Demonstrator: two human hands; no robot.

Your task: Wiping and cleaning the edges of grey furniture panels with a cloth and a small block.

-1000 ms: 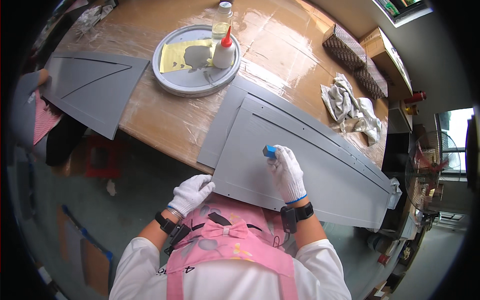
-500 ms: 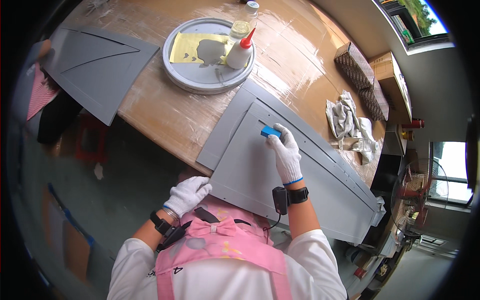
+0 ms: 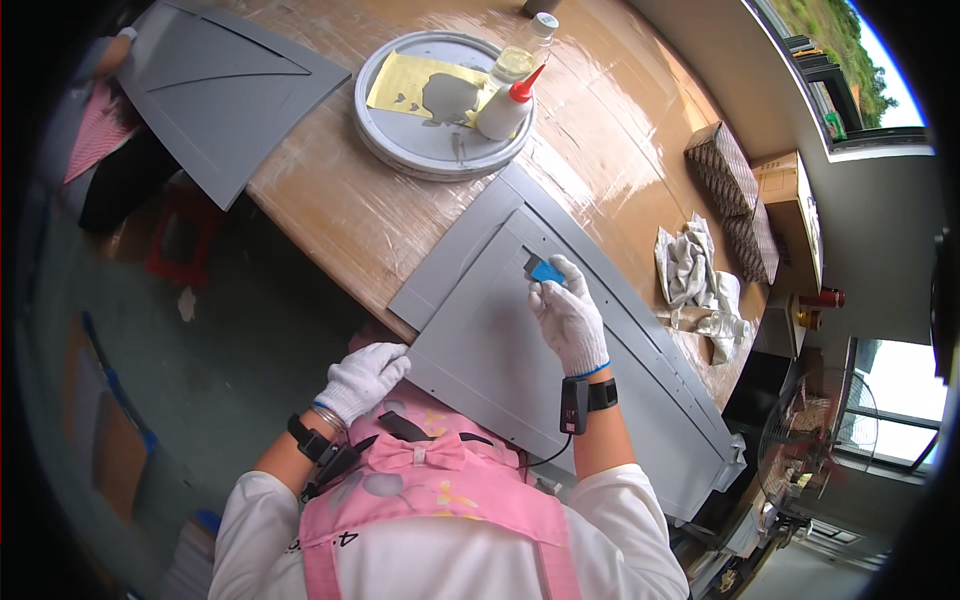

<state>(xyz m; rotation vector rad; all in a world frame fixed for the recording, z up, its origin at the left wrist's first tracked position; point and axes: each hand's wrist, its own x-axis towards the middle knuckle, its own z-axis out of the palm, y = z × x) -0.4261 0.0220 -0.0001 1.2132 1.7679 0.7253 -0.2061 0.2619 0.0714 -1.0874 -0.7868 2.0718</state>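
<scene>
While the white-gloved right hand [image 3: 570,325] is raised over the panels, its fingers are closed on a small blue block [image 3: 546,271], straight-edged and matt, with a dark grey end. The block sits above the far left part of the upper grey panel [image 3: 480,320]; whether it touches the surface, I cannot tell. That panel is smooth and flat, dotted with small dark holes near its edges, and overlaps a second grey panel [image 3: 432,280] of the same dull finish.

The left hand [image 3: 360,380], in the same coarse knit, lies at the upper panel's near left corner with its fingers bent together; I cannot tell whether they pinch the edge.

Beneath the panels, the desk [image 3: 325,215] is brown and glossy under wrinkled clear film. Beyond stands a round grey tray [image 3: 362,108] with a raised rim, carrying a smeared yellow sheet [image 3: 400,80], a clear bottle [image 3: 515,63] and a white squeeze bottle [image 3: 500,116] with a pointed red nozzle. Crumpled pale cloth [image 3: 685,265] lies at right.
</scene>
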